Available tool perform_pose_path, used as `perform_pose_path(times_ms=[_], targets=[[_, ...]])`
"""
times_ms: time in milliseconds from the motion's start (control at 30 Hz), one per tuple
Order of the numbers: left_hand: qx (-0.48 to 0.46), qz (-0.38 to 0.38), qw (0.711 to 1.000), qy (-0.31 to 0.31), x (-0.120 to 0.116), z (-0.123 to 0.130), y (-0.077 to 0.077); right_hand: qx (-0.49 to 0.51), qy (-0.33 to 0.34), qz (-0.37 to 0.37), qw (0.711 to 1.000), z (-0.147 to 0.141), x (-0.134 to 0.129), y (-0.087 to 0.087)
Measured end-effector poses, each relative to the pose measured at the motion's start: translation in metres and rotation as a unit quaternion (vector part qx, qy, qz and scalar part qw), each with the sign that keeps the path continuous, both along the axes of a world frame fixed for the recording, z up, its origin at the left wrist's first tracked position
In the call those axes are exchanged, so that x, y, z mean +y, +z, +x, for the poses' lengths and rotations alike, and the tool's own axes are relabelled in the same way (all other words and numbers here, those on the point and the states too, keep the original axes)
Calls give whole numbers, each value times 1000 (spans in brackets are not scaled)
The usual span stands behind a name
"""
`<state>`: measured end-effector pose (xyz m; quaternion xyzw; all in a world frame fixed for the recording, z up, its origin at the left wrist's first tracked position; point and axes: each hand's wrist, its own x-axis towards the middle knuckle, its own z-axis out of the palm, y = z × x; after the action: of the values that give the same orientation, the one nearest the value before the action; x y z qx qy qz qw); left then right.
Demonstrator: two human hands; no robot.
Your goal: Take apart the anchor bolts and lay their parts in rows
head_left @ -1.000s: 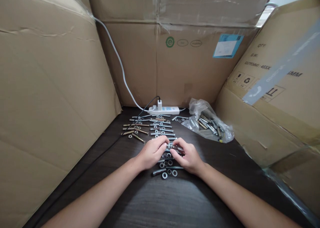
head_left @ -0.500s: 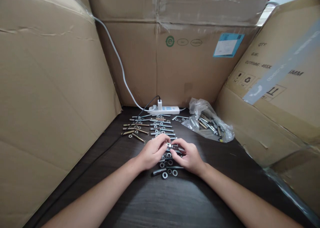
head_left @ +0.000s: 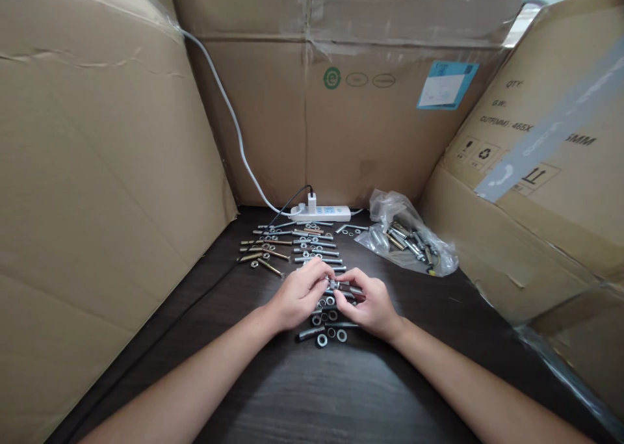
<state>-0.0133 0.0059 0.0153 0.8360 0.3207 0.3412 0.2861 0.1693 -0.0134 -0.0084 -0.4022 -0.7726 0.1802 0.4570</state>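
Observation:
Between my fingertips is a metal bolt [head_left: 333, 285] with a hex nut at its left end. My left hand [head_left: 301, 294] closes on that nut end with thumb and fingers. On the other side my right hand [head_left: 371, 303] curls its thumb and index finger round the bolt, a small gap showing between their tips. Part of the shank is hidden by my right fingers. Right below lie loose washers [head_left: 330, 301] and further bolts. Nearest to me are a dark-ended sleeve [head_left: 310, 333], a nut [head_left: 322, 340] and a flat washer [head_left: 342, 335].
Rows of bolts [head_left: 319, 253] with rings and nuts run back to a white power strip [head_left: 336, 214]. Brass-coloured bolts [head_left: 270, 268] lie left, beside a black cable [head_left: 195, 301]. A clear bag of bolts [head_left: 407, 239] lies right. Cardboard boxes [head_left: 273, 119] wall three sides.
The fingers of my right hand have shifted slightly apart at the nut, and the bolt has turned a little. Both hands otherwise stay in place.

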Motion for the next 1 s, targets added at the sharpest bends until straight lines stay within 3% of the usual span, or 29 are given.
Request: perform_pose_path(times_ms=[233, 467, 1000], targets=[[17, 18, 999, 34, -1, 1, 0, 11, -5, -2, 1000, 0, 0, 1], [0, 46, 999, -19, -5, 1, 6, 11, 11, -9, 1000, 2, 0, 1], [75, 45, 996, 22, -2, 1, 2, 7, 2, -3, 1000, 0, -2, 5]])
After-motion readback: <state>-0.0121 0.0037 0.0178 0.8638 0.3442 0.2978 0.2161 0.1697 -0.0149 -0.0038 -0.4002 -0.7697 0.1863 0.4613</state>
